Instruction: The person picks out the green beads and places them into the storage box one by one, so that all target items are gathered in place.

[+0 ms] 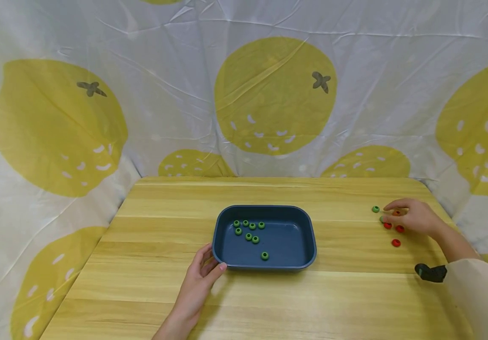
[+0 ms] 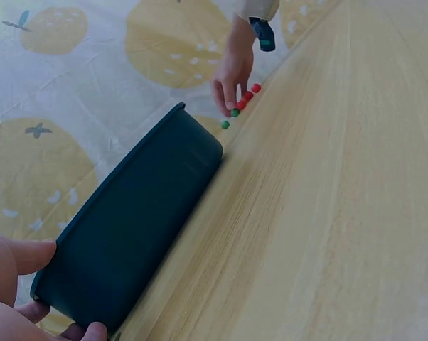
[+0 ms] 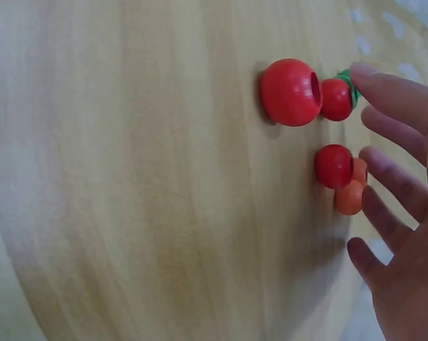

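A dark blue rectangular tray stands on the table with several green beads inside. My left hand grips its near left corner, the thumb on the rim and the other fingers against the side wall. Off to the right, my right hand is low over a loose group of beads, fingers apart. Its thumb is at a green bead; whether they touch is unclear. Close by lie another green bead, several red beads and orange beads, partly hidden by the hand.
The wooden table ends at a lemon-print cloth hung behind and at both sides. A dark band-like piece sits at the right sleeve. Bare wood lies between the tray and the loose beads.
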Demonstrator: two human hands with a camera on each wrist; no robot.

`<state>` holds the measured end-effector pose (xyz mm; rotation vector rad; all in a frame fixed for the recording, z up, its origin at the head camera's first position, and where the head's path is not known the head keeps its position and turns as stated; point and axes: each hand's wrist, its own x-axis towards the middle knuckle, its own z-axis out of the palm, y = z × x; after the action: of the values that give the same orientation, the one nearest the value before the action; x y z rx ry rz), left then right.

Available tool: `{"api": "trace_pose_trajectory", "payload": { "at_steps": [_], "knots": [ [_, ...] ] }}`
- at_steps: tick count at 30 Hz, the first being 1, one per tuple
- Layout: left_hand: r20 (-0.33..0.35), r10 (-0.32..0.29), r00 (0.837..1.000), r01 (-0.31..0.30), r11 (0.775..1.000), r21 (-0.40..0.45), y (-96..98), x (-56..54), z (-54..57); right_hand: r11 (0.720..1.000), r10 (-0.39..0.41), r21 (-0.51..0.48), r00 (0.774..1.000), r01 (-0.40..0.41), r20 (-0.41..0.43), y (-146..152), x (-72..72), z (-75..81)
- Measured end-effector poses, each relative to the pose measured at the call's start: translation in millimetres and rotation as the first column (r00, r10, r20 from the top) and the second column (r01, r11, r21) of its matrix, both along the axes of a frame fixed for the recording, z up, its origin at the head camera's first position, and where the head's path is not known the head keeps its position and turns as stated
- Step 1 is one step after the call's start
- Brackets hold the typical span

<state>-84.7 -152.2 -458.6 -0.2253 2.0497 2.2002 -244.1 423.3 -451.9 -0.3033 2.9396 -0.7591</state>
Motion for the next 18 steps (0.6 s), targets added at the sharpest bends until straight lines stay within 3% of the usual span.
{"api": "trace_pose_trajectory", "payload": {
  "at_steps": [9, 18],
  "knots": [
    [-0.016, 0.003, 1.000, -0.003, 1.000, -0.008, 0.2, -0.1, 0.2, 0.999, 0.045, -0.001, 0.998, -0.045, -0.041, 2.8, 1.7, -12.2],
    [-0.010, 0.005, 1.000, -0.005, 1.000, -0.013, 0.7, 0.0, 0.9, 0.999, 0.040, -0.011, 0.995, -0.041, -0.086, 1.5, 4.9, -17.0]
  ]
}}
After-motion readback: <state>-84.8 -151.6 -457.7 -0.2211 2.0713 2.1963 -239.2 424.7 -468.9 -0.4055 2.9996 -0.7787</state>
